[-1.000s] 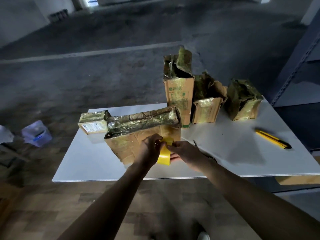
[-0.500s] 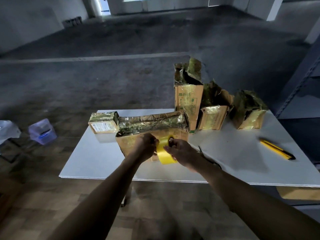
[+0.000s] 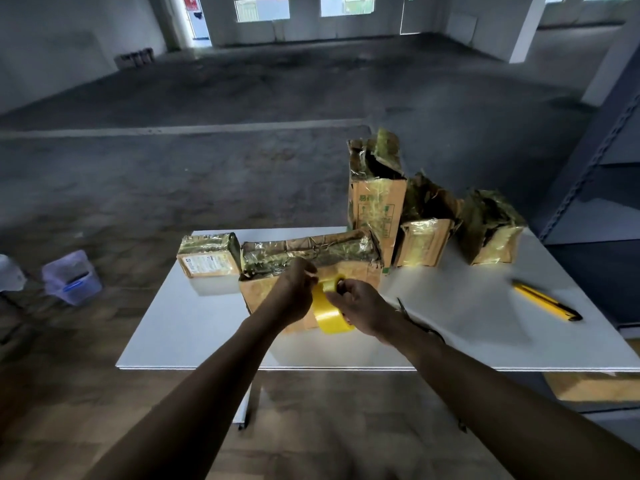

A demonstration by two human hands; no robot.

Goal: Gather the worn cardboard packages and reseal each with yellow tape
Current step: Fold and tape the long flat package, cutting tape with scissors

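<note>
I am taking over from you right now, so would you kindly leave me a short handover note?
Right hand grips the yellow tape roll; left hand pinches at its edge.
Gathered on the table: long package, small package left of it, three rear packages with torn tops; utility knife at right.
No fresh strip laid yet; resealing seems still ahead.

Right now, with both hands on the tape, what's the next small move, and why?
Probably peel the free end loose. The right hand grips the yellow tape roll, the left hand pinches at its upper rim, and no strip looks drawn out yet. The large package stands just behind the roll, ready to take the end.
</note>
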